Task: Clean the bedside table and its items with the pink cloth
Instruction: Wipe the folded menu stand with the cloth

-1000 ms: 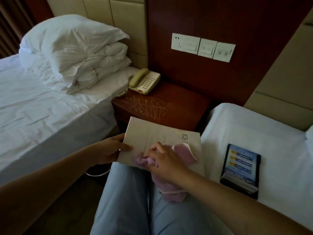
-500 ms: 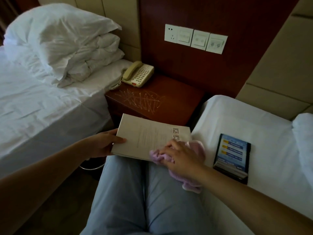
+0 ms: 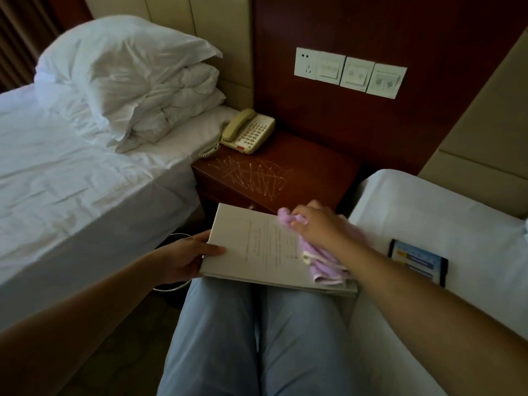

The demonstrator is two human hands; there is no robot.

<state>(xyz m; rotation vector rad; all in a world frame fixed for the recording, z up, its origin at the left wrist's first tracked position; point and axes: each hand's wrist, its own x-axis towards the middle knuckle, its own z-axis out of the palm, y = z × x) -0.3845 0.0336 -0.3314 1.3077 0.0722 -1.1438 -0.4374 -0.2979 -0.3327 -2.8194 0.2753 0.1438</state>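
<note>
A white booklet (image 3: 257, 247) lies on my lap, just in front of the dark red bedside table (image 3: 314, 167). My left hand (image 3: 188, 252) grips the booklet's left edge, thumb on top. My right hand (image 3: 317, 224) holds the pink cloth (image 3: 323, 258) bunched against the booklet's far right corner, and the cloth trails down the right side of the cover. Pale scribble marks (image 3: 254, 178) cover the table's front left top. A beige telephone (image 3: 247, 131) sits at the table's back left corner.
A white bed with a folded duvet (image 3: 137, 81) stands to the left. On the white bed at my right lies a dark-framed blue card (image 3: 417, 261). Wall switches (image 3: 350, 72) sit above the table. My legs fill the lower centre.
My right hand has slid the pink cloth from the booklet's near right edge up to its far right corner. My left hand stays on the left edge.
</note>
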